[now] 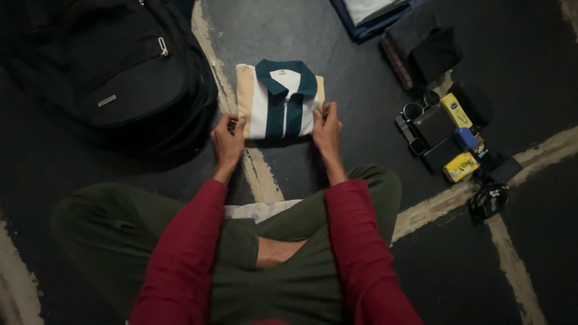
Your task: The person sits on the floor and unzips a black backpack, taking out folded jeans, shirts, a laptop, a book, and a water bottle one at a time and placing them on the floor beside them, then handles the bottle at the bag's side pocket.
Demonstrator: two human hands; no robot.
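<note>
A folded polo shirt (278,99), cream and white with a dark green collar and stripes, lies on the dark floor in front of me. My left hand (228,139) grips its lower left corner. My right hand (327,128) grips its lower right corner. Both arms wear red sleeves, and I sit cross-legged in green trousers.
A black backpack (123,78) sits to the left, touching the shirt's side. At the right lie sunglasses (420,106), dark wallets (435,125), yellow tubes (460,167), a blue-capped bottle (465,138) and black cables (489,198). Folded clothes (385,18) lie at the top.
</note>
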